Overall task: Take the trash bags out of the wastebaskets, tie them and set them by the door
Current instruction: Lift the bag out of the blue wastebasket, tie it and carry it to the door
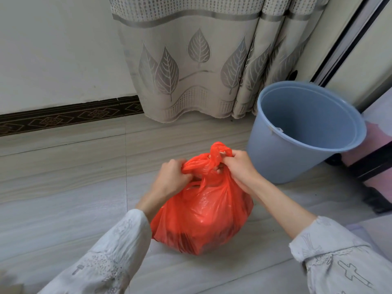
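my left hand [172, 177] and right hand [237, 167] are gripping the red bag [203, 217] top tight, blue bin [297, 145] standing just beside, bare floor [63, 187] lying to the left

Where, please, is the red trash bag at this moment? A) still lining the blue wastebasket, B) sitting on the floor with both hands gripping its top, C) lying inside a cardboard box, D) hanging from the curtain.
B: the red trash bag sits on the tiled floor beside the blue wastebasket, its gathered top gripped by the left hand and right hand.
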Motion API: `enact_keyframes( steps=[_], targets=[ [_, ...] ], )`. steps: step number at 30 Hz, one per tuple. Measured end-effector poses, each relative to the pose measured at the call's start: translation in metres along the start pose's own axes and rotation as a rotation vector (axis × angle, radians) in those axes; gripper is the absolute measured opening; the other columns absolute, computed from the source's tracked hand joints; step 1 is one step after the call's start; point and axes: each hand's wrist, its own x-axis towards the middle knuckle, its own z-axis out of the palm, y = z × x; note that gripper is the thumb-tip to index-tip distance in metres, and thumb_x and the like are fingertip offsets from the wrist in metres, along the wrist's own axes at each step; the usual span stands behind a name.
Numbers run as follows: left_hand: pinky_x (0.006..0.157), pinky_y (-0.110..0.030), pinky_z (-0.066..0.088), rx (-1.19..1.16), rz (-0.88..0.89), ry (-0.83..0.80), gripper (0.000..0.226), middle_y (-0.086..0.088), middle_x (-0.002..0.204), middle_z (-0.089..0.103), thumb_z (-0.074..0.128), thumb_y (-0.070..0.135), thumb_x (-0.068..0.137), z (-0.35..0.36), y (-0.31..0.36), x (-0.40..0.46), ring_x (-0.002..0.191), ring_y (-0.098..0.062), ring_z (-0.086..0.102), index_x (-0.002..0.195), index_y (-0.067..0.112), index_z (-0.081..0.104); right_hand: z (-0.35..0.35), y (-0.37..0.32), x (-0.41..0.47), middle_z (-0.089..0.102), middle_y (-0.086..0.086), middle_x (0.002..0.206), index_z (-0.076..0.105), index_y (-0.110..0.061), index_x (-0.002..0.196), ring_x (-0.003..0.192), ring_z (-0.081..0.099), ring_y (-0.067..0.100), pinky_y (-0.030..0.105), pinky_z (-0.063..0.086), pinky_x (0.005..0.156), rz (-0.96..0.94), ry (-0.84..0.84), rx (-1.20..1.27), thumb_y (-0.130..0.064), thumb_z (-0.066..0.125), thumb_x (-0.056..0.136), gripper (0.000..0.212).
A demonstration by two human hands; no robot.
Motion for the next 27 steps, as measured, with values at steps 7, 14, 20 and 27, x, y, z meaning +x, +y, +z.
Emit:
enact_keyframes(
  steps=[7, 14, 20, 27],
  targets=[
    [0.065, -0.038, 0.047, -0.101, -0.128, 0.279, 0.02, -0.015, 0.073, 0.069, 0.056, 0.03, 0.079, 0.001, -0.005, -0.004, 0.081, -0.037, 0.062, 0.07, 0.014, 0.065, -0.003, -0.011, 0.0, 0.055, 0.005, 0.044, 0.057, -0.002, 0.064, 0.042, 0.047, 0.014, 0.023, 0.035, 0.046, 0.078, -0.09, 0.383, 0.008, 0.043, 0.083, 0.026],
    [0.083, -0.024, 0.049, -0.567, -0.087, 0.09, 0.046, 0.0, 0.102, 0.068, 0.058, 0.002, 0.075, -0.009, 0.0, -0.003, 0.094, -0.011, 0.064, 0.116, 0.023, 0.06, -0.003, -0.014, -0.001, 0.056, 0.002, 0.048, 0.056, -0.006, 0.065, 0.047, 0.049, 0.012, 0.019, 0.038, 0.044, 0.071, -0.12, 0.327, 0.007, 0.04, 0.084, 0.027],
    [0.078, -0.024, 0.036, -1.254, -0.191, 0.248, 0.065, 0.005, 0.131, 0.052, 0.041, -0.002, 0.078, -0.024, 0.005, -0.001, 0.095, 0.003, 0.054, 0.132, 0.034, 0.038, -0.004, -0.015, -0.001, 0.06, 0.007, 0.067, 0.062, -0.009, 0.06, 0.063, 0.056, 0.016, 0.025, 0.046, 0.061, 0.143, -0.115, 0.443, 0.002, 0.037, 0.086, 0.037],
    [0.065, -0.028, 0.053, -1.852, -0.204, 0.201, 0.053, -0.002, 0.08, 0.055, 0.046, 0.005, 0.088, -0.033, 0.004, 0.002, 0.059, -0.01, 0.053, 0.13, 0.034, 0.031, -0.004, -0.029, -0.007, 0.064, 0.018, 0.056, 0.038, -0.011, 0.044, 0.072, 0.065, 0.03, 0.04, 0.048, 0.068, 0.221, -0.1, 0.735, -0.012, 0.035, 0.082, 0.038]
  ],
)
